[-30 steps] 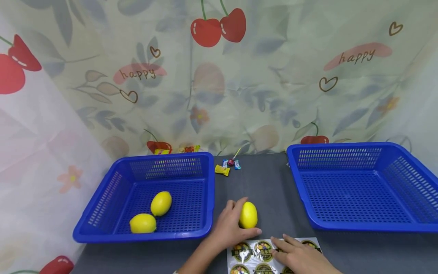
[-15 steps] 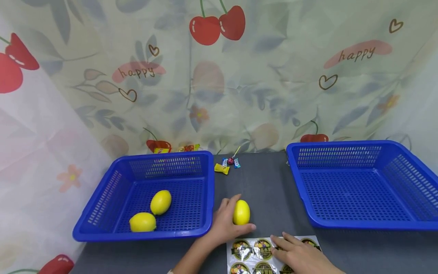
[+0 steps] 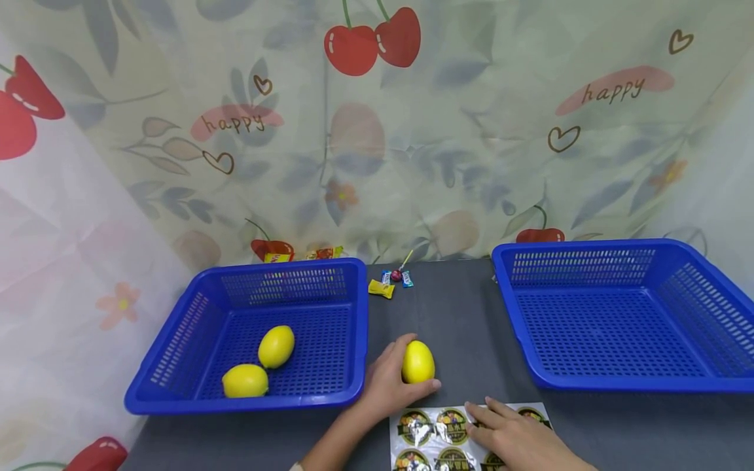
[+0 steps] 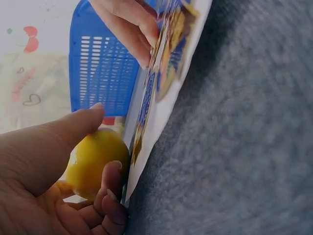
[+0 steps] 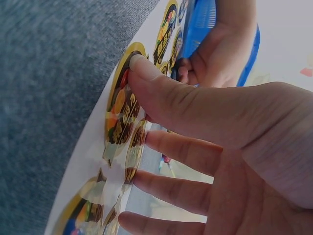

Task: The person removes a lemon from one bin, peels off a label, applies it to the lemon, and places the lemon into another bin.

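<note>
My left hand (image 3: 393,381) holds a yellow lemon (image 3: 419,362) on the dark table, between the two baskets. Seen from the left wrist, the thumb lies over the lemon (image 4: 93,164) and the fingers curl around its other side. Just in front lies a white sheet of round fruit-label stickers (image 3: 432,418). Spread across that sheet, my right hand (image 3: 518,437) rests with extended fingers and covers some of the labels. From the right wrist, its thumb (image 5: 146,73) touches one gold-edged sticker, and the fingertips meet the sheet farther over.
A blue basket (image 3: 360,327) on the left contains two lemons (image 3: 261,363). On the right stands another blue basket (image 3: 518,327). Small wrapped candies (image 3: 381,289) and a lollipop (image 3: 397,275) lie near the back, before a printed curtain (image 3: 412,163).
My left hand and the lemon have shifted slightly left, and the lemon has turned a little. My right hand has stayed on the sticker sheet.
</note>
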### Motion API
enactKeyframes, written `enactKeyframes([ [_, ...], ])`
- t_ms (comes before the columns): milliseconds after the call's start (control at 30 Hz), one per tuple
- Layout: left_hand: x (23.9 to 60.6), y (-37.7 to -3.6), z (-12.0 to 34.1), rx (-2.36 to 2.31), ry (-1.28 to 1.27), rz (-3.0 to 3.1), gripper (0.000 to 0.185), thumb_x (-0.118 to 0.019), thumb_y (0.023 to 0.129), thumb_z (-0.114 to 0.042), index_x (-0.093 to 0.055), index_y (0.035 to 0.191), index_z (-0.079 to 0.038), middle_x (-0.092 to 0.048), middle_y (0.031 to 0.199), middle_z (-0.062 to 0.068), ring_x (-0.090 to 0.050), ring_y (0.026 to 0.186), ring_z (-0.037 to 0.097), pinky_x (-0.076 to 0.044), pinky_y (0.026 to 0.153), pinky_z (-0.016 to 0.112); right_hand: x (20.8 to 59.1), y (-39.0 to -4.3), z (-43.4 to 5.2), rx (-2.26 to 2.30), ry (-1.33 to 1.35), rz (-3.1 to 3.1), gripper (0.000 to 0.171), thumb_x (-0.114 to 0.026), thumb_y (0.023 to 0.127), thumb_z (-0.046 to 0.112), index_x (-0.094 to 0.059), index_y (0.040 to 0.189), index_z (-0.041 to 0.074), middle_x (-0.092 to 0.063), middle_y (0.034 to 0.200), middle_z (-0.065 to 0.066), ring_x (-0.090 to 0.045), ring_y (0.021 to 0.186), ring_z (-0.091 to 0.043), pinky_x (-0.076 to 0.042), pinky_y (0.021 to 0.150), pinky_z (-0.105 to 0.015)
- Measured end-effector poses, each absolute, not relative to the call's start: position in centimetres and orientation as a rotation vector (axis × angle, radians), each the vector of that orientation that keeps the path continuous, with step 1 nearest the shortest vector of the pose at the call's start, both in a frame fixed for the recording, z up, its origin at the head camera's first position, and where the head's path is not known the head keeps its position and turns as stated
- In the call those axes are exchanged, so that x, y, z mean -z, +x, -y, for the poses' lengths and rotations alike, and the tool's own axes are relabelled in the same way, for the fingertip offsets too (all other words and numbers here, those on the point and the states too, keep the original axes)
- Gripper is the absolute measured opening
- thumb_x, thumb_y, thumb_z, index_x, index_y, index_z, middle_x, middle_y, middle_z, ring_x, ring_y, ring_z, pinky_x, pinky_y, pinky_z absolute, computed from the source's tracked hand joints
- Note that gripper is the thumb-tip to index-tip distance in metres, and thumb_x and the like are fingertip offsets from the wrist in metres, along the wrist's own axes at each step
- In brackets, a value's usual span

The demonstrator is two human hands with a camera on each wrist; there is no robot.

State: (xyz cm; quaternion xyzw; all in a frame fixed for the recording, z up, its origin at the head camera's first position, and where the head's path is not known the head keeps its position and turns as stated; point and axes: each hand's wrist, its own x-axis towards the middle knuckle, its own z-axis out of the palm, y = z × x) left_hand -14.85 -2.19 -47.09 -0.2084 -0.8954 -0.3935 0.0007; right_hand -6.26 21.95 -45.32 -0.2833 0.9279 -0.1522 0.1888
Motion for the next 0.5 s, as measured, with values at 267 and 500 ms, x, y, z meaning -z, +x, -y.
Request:
enactKeyframes([
  [267,47.1,-14.7,2.3,1.252,-0.613,2.816,0.091,-0.087,0.073,-0.042,-0.046,0.145,-0.004,-0.056,0.119,0.014,-0.059,0.095,0.025,-0.05,0.081,0.041,45.3,-6.2,-21.9,0.41,-0.81,-2.618,0.061,-0.063,0.086,0.062,-0.07,0.128,0.018,-0.056,0.142,-0.009,-0.05,0.129,-0.043,-0.052,0.088,-0.054],
  [500,46.6,-12.6,3.1,1.284,-0.528,2.903,0.1,-0.091,0.07,-0.04,-0.033,0.143,-0.003,-0.043,0.127,0.018,-0.049,0.114,0.033,-0.044,0.097,0.05,45.2,-6.1,-21.9,0.39,-0.827,-2.637,0.056,-0.071,0.085,0.054,-0.07,0.128,0.017,-0.055,0.143,-0.008,-0.05,0.129,-0.043,-0.051,0.089,-0.054],
])
